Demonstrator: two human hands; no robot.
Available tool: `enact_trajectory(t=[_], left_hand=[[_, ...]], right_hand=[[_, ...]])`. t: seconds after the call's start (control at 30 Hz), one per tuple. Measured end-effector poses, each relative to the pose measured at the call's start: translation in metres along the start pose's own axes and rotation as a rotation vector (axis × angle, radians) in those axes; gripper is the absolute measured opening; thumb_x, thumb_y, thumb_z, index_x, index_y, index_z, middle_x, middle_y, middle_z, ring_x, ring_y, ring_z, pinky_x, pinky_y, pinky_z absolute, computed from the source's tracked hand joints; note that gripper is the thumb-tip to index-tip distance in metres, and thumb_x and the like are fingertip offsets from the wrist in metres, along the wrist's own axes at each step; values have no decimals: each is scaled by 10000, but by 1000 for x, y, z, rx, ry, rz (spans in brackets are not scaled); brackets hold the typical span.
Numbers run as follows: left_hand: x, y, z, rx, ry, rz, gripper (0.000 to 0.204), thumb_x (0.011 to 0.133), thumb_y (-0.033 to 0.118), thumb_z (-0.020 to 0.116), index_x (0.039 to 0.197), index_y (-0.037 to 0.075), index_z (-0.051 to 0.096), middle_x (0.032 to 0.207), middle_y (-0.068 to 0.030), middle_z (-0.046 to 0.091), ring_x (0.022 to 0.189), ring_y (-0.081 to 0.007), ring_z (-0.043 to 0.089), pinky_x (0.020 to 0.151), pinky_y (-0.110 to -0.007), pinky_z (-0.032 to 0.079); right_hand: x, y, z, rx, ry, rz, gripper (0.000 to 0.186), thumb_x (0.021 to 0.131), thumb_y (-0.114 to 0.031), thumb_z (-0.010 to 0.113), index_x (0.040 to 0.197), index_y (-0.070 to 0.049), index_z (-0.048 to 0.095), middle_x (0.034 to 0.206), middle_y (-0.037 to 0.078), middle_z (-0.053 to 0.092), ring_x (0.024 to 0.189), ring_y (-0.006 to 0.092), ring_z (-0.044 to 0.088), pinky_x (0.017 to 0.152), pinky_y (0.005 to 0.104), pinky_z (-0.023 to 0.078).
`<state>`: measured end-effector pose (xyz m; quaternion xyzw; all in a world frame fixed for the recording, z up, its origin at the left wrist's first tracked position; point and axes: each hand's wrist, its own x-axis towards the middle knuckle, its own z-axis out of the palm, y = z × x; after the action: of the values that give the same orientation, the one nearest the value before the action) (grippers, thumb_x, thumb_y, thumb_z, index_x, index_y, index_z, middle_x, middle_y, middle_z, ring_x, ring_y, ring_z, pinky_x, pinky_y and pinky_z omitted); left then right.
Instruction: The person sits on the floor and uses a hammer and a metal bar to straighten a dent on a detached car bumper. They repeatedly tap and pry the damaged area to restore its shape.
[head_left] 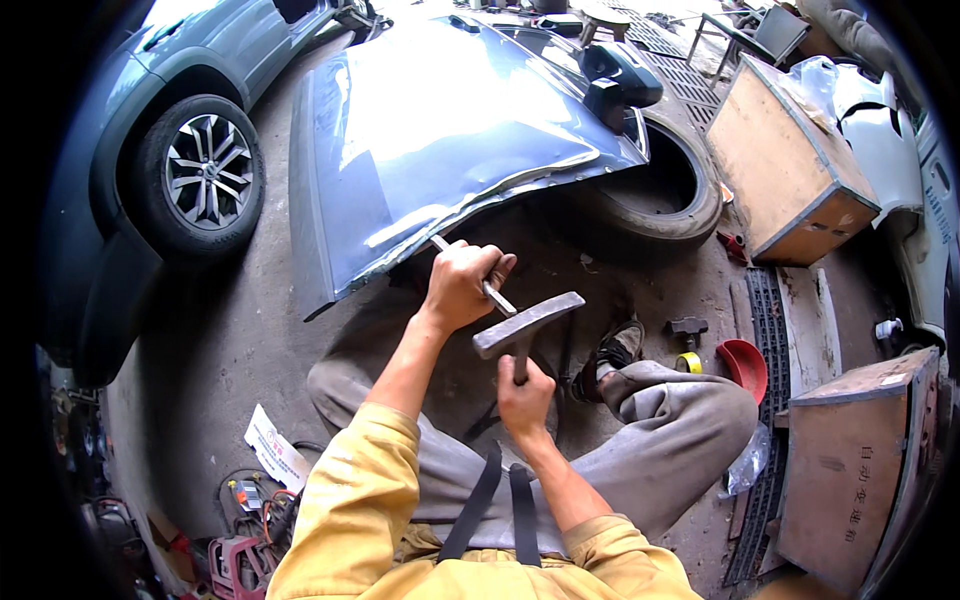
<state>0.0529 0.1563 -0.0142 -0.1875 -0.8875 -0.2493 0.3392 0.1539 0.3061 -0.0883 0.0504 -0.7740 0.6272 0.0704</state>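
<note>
My left hand (460,285) is closed round a metal chisel (499,300). The chisel's far end meets the crumpled near edge of a blue car door (350,225), and its other end points back toward me. In my right hand (525,398) is the handle of a hammer (530,324). The hammer's long grey head lies just at the chisel's rear end; I cannot tell whether they touch. The door lies flat, with a dark side mirror (622,72) at its far right corner.
A tyre (690,215) lies under the door's right side. Wooden crates (770,150) stand at right, near a red bowl (743,368), a second hammer head (688,326) and yellow tape (688,362). A parked car's wheel (208,170) is at left, cables and tools (245,495) at lower left.
</note>
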Motion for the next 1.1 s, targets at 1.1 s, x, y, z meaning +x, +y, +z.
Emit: enact_trajectory(t=[1.1], left_hand=[[-5,-16,18,-158,267,-76,324,802,218,717,612,116,475,486,19,391,434,-151,387,477,-299,286]], right_hand=[[16,-4,3,190,8,-76,343,1016,-227,446,730,-45,392,503,47,389,406,138,389,402,268,347]])
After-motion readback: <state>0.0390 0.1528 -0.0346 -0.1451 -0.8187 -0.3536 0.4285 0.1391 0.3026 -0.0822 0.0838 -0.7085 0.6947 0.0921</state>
